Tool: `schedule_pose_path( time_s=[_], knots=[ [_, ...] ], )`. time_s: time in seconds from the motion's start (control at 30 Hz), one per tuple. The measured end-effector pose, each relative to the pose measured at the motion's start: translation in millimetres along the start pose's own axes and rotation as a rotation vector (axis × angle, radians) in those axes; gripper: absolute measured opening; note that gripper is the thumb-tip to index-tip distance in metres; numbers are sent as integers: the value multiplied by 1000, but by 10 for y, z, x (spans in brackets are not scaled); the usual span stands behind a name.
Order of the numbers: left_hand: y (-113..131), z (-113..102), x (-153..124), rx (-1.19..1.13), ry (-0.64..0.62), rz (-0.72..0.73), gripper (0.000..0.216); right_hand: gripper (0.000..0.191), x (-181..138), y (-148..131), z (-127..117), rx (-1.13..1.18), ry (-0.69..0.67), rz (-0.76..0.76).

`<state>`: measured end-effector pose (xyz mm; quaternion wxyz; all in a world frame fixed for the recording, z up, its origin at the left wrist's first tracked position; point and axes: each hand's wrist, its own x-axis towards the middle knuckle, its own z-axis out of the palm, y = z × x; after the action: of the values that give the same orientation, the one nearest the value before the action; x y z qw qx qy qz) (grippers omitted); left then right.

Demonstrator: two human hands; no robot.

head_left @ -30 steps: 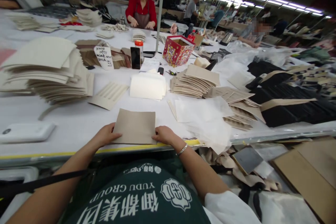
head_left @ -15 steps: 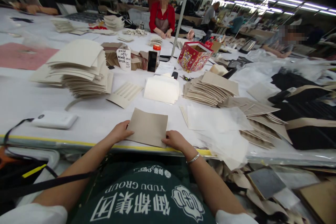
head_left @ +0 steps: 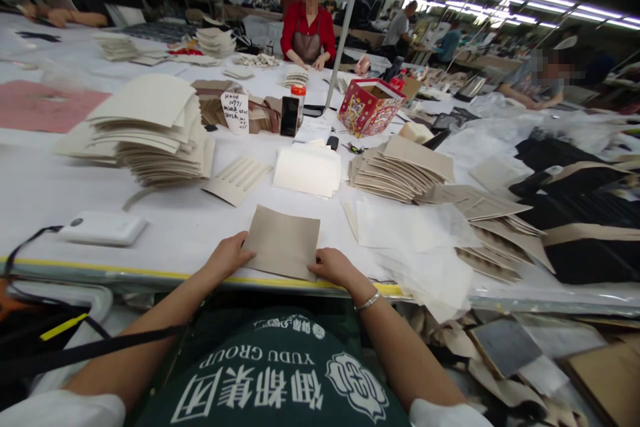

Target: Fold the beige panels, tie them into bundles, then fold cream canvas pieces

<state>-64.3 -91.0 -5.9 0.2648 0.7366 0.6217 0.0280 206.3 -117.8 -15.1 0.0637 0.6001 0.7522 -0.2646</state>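
Note:
A tan rectangular piece of material (head_left: 284, 240) lies flat at the near edge of the white table (head_left: 165, 227). My left hand (head_left: 227, 257) grips its near left corner, fingers curled onto it. At the near right corner my right hand (head_left: 334, 265) pinches the piece, a bracelet on that wrist. Both hands rest on the table surface just above the yellow edge strip.
A tall stack of cream pieces (head_left: 150, 127) stands left, tan stacks (head_left: 400, 170) and thin white sheets (head_left: 415, 233) right. A white power bank (head_left: 103, 228) with a cable lies at the left. A red box (head_left: 369, 105), a phone (head_left: 289, 116) and a person in red (head_left: 309, 30) are farther back.
The view swung left between one second ago and half a second ago, bringing the power bank closer to centre. Both hands keep hold of the tan piece; nothing visibly moved in the last half second.

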Motion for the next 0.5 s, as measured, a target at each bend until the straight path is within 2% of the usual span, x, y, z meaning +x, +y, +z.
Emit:
schedule_pose_path(
  time_s=[0.5],
  knots=[
    [-42,-33,107,29,-28,8,39,25,-15,-45,-64,-13,-30,12]
  ],
)
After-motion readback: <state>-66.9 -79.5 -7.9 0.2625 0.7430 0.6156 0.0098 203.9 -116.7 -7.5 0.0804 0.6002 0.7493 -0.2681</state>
